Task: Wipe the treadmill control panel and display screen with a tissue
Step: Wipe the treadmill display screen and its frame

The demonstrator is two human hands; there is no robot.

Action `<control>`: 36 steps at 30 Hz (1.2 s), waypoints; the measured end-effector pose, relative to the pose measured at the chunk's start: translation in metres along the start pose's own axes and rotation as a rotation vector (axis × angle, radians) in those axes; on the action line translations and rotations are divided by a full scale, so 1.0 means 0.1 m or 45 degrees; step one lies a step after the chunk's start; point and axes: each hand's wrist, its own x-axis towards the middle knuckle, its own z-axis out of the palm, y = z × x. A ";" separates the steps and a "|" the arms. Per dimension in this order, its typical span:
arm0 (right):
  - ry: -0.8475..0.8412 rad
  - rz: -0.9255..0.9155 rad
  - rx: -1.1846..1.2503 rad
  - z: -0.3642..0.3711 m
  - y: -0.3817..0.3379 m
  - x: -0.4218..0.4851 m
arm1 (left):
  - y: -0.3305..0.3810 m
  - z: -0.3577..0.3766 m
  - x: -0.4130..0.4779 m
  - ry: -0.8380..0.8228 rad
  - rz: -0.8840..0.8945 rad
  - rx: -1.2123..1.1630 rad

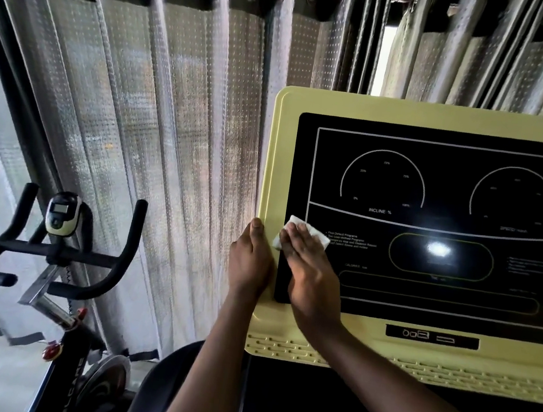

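Note:
The treadmill control panel [311,102] is pale yellow and frames a black display screen [437,193] with two dial outlines and white text. A white tissue [297,223] lies flat against the screen's left edge, pressed there by my right hand [307,266], whose fingers cover most of it. My left hand [251,258] grips the panel's left yellow rim, thumb on the front face, just beside the right hand.
Grey curtains [132,153] hang behind and to the left of the panel. An exercise bike with black handlebars [57,246] and a small monitor stands at the lower left. A vent grille [448,374] runs along the panel's bottom.

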 end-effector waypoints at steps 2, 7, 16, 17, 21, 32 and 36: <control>0.027 -0.005 -0.013 -0.03 0.08 0.21 | 0.02 -0.01 -0.01 -0.005 0.006 -0.007; 0.176 0.171 0.000 -0.08 0.11 0.66 | 0.04 -0.04 -0.02 -0.010 0.015 0.008; 0.024 -0.042 -0.039 -0.19 0.18 0.13 | -0.02 0.01 0.00 0.010 0.036 -0.012; 0.065 0.010 -0.061 -0.24 0.26 0.26 | -0.02 0.01 -0.01 0.014 0.038 -0.016; 0.260 0.302 -0.076 -0.36 0.51 0.65 | 0.02 -0.02 -0.04 0.003 0.017 -0.021; 0.034 -0.012 -0.105 -0.32 0.31 0.05 | 0.03 0.00 -0.04 0.007 0.001 0.003; 0.211 0.242 -0.146 -0.51 0.73 0.46 | 0.01 -0.01 -0.04 0.002 -0.003 -0.009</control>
